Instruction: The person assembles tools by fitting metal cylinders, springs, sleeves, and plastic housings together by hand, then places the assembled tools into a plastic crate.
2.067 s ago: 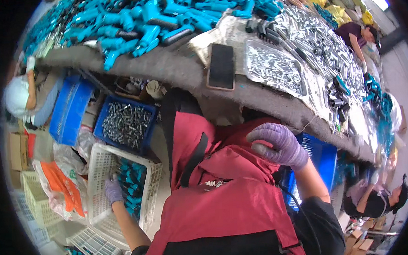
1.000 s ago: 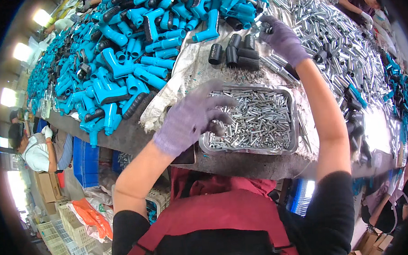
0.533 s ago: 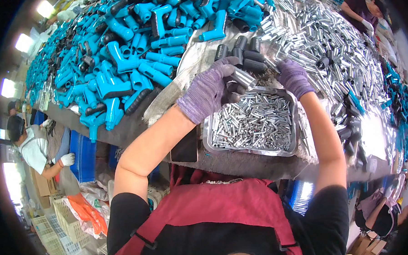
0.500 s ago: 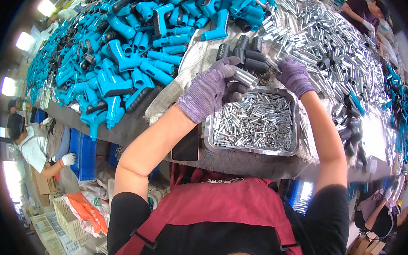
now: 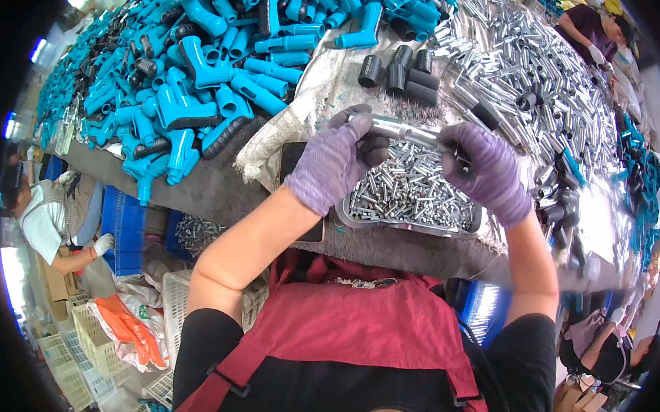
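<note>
1. Left hand (image 5: 333, 164) closed around the near-left end of a metal tube (image 5: 404, 131).
2. Right hand (image 5: 486, 168) pinching its right end.
3. Tube held just above a tray (image 5: 360, 221) of small metal pins (image 5: 410, 191).
4. Probably stiff, light, smooth and slippery; best gripped at both ends.
5. Blue plastic housings (image 5: 193, 101) far left.

Tray (image 5: 412, 228) of pins (image 5: 407, 191) sits right of phone (image 5: 293, 160).
</note>
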A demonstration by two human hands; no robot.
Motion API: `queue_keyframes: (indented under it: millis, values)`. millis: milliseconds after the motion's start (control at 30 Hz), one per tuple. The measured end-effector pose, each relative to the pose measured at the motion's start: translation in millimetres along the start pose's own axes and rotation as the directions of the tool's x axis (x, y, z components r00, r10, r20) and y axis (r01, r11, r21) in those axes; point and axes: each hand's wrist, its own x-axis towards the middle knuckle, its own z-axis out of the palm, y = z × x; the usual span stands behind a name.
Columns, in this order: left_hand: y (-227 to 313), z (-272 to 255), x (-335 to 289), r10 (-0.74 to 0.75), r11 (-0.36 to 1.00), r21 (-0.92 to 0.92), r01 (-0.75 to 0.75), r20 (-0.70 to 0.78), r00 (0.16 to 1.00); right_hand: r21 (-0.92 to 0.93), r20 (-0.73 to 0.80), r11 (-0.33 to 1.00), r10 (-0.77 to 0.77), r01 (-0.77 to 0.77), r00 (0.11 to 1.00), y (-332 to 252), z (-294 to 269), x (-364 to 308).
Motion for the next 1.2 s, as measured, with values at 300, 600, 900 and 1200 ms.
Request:
queue_keyframes:
  millis: [300, 600, 900, 1200]
  values:
    - [-12, -12, -55, -0.167, 0.969, -0.207, 0.136, -0.140, 0.976, 0.801, 0.385, 0.358, 0.306, -0.480, 0.871, -29, -3, -5]
    - [32, -20, -82, 0.133, 0.627, -0.771, 0.109, 0.244, 0.960, -0.390, 0.000, 0.751, 0.578, -0.532, 0.816, 142, 35, 26]
    - [33, -38, -89, 0.118, 0.467, -0.879, 0.094, 0.167, 0.979, 0.638, 0.175, 0.439, 0.717, -0.632, 0.675, 175, 18, 25]
    - [13, -29, -94, -0.042, 0.946, -0.314, 0.084, 0.139, 0.989, 0.814, -0.093, 0.378, 0.835, -0.442, 0.542, 139, -4, -6]
